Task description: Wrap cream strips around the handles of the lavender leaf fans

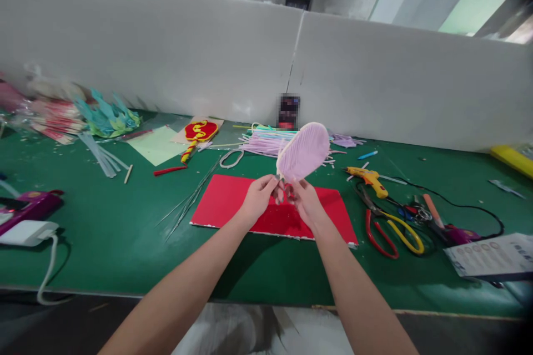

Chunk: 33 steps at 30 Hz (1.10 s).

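Both hands meet above a red board (225, 199), pinching the lower end of a lilac oval fan (306, 152) with a cream-coloured rim. My left hand (264, 194) is closed at the fan's base on its left side. On the other side of the base, my right hand (303, 197) is closed too, its fingertips near those of the left. The fan tilts up and to the right. Its surface has slanting ridges like rows of pipe cleaners. What exactly lies between the fingertips is partly hidden.
Behind the fan lies a pile of pastel pipe cleaners (262, 141). Thin wires (189, 199) and a red-and-yellow fan (202, 132) are to the left. A yellow glue gun (368, 178) and pliers (395, 227) with red and yellow handles lie right. A white partition (166, 55) closes off the back.
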### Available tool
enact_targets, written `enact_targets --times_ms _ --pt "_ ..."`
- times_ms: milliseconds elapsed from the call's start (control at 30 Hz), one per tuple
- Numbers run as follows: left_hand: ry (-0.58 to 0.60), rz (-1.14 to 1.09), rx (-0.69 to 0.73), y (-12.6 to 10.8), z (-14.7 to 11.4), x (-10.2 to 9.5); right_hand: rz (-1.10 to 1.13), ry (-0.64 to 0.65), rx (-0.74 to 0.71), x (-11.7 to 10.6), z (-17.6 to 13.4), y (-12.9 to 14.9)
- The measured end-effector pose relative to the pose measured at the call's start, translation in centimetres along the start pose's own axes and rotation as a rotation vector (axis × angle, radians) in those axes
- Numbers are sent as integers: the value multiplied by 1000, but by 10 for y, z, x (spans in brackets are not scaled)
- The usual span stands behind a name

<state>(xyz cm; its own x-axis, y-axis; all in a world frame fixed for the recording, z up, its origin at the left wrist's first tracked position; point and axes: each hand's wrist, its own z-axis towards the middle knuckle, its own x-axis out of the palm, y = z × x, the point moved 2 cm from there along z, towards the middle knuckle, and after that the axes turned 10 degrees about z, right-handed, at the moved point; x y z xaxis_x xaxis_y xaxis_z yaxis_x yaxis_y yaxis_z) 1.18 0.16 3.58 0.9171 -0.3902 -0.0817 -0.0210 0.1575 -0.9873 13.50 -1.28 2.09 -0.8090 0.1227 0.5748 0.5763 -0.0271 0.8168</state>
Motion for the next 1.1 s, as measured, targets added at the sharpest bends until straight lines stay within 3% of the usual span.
enact_targets --times_ms 133,233,300,567,733,933,1100 --pt "-184 654 135 -6 -6 -6 -35 -29 50 0 0 -2" --pt "-219 1110 195 -6 -9 -5 -84 -17 97 1 -1 -5" --pt "-218 1274 230 -6 -9 -4 -114 6 128 2 -1 -6" --pt "-185 1414 394 -1 -4 -7 0 -24 28 1 -1 1" --pt "-166 1443 437 3 -1 -9 -19 163 77 7 -5 0" --pt "-141 1474 434 2 -2 -6 28 -66 15 -4 4 -6" --pt "-203 1378 297 3 -3 -6 26 -47 -46 -2 5 -5"
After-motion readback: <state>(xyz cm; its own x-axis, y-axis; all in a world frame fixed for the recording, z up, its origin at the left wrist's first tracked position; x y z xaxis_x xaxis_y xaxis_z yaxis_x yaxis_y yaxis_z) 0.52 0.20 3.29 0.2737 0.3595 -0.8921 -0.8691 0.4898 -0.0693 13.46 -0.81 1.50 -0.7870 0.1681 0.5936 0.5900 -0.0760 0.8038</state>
